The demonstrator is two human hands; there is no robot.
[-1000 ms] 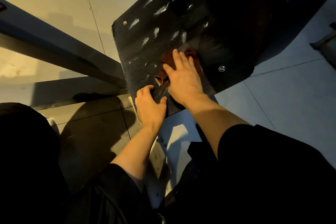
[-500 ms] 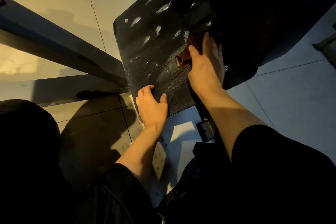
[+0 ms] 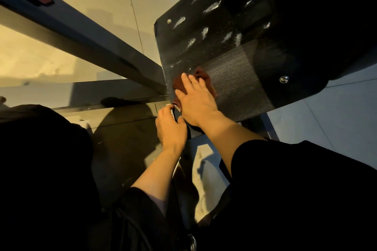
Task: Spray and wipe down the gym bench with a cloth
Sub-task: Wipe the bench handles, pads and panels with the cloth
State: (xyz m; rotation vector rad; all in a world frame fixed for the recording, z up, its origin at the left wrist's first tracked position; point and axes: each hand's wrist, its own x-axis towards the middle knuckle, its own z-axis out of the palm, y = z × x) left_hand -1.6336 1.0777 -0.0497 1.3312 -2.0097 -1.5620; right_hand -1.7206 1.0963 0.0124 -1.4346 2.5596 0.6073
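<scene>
The black textured bench panel [image 3: 230,61] slopes up and away, with white foam spots across its upper half and a darker wiped band below them. My right hand [image 3: 196,100] presses flat with straight fingers on a brown cloth [image 3: 202,76] near the panel's left edge. My left hand [image 3: 170,128] grips the panel's near left corner, fingers curled over the edge.
A dark metal frame beam [image 3: 85,36] runs diagonally from the upper left to the panel's left side. Pale floor tiles [image 3: 336,124] lie to the right. A silver bolt [image 3: 284,79] sits on the panel's right side. My dark-clothed legs fill the bottom.
My right hand has slid the cloth from the panel's right side back across to its left edge, leaving a wiped band. My left hand has kept its grip on the corner.
</scene>
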